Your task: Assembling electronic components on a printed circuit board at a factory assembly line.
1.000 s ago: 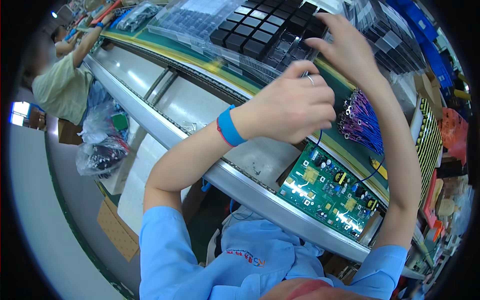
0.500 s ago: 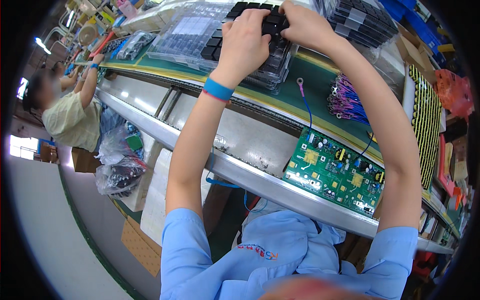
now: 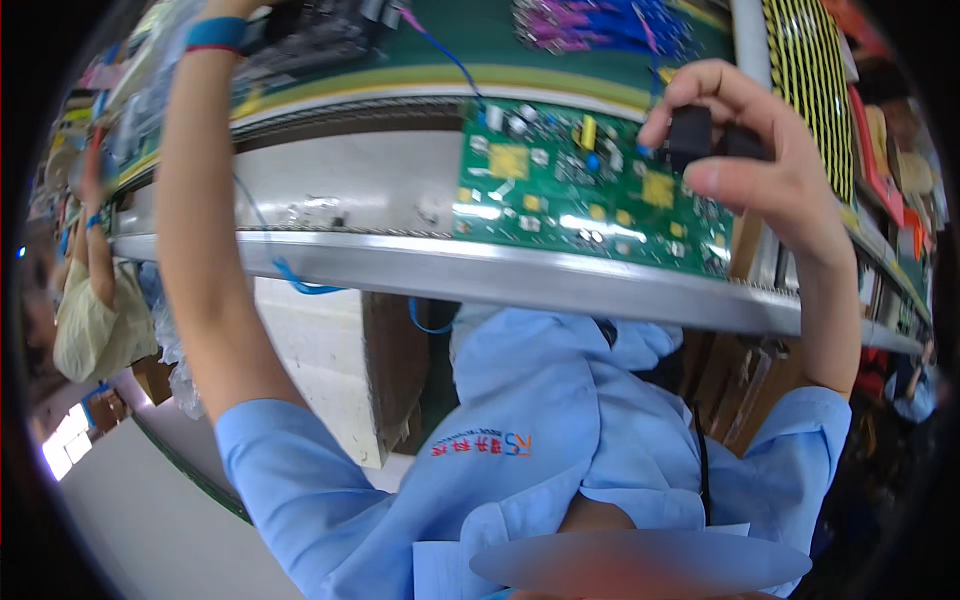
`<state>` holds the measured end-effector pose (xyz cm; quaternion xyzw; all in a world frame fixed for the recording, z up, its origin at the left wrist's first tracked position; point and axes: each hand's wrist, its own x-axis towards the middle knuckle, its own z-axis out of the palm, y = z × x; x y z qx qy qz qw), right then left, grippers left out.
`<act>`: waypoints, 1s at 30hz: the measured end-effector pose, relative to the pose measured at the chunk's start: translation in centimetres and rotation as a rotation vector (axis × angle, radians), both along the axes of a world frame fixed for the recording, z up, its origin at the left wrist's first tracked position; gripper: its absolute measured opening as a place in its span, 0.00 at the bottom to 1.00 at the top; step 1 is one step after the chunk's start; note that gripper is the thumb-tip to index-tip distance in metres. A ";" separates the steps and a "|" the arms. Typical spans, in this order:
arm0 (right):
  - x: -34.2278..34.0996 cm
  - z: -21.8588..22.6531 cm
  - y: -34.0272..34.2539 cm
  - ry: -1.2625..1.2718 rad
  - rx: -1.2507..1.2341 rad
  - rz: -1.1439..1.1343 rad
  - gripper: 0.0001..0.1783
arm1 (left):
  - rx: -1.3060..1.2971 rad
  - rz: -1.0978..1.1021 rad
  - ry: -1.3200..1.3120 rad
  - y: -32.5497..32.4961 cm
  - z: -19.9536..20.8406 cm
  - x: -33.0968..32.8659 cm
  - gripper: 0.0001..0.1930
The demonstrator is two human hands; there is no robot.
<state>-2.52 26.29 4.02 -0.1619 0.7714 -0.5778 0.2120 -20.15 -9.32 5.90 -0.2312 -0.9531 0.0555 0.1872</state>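
Note:
My right hand [image 3: 765, 165] is closed around black block-shaped parts, with one black block [image 3: 689, 137] between thumb and fingers and more black showing in the palm. It hovers over the right end of a green circuit board [image 3: 560, 190], which is fitted with small components and yellow patches. A blue wire with a pink ring terminal [image 3: 440, 50] runs up from the board's far left corner. My left hand [image 3: 238, 6] reaches to the top edge, beside blurred clear trays of black parts [image 3: 320, 35]; its fingers are cut off from sight.
The board rests on a conveyor with a metal rail [image 3: 400, 270] along its near side. Beyond lies a bundle of blue wires with pink ends [image 3: 580, 25]. At the right is a yellow-and-black striped panel [image 3: 815, 90]. Another person [image 3: 100, 315] works at far left.
My right hand has left the stack of black parts and come down right, over the board, holding black blocks. My left hand moved left toward the top edge. The view has shifted.

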 end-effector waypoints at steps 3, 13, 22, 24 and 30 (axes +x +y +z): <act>4.0 -2.3 2.2 0.086 0.115 -0.024 0.25 | -0.159 0.110 -0.086 2.1 1.2 0.3 0.26; 8.7 -6.0 1.8 0.544 0.489 0.019 0.30 | 0.676 -0.093 -0.139 1.5 1.9 2.6 0.33; 8.5 -6.4 1.3 0.686 0.634 0.045 0.32 | 1.646 -0.217 -1.064 7.0 -5.9 15.2 0.22; 8.6 -6.1 1.3 0.645 0.671 0.052 0.32 | 1.422 -0.130 -1.212 7.7 -6.1 17.1 0.28; 8.5 -6.1 0.8 0.641 0.718 0.022 0.29 | 1.055 -0.237 -1.234 10.2 -6.7 19.4 0.27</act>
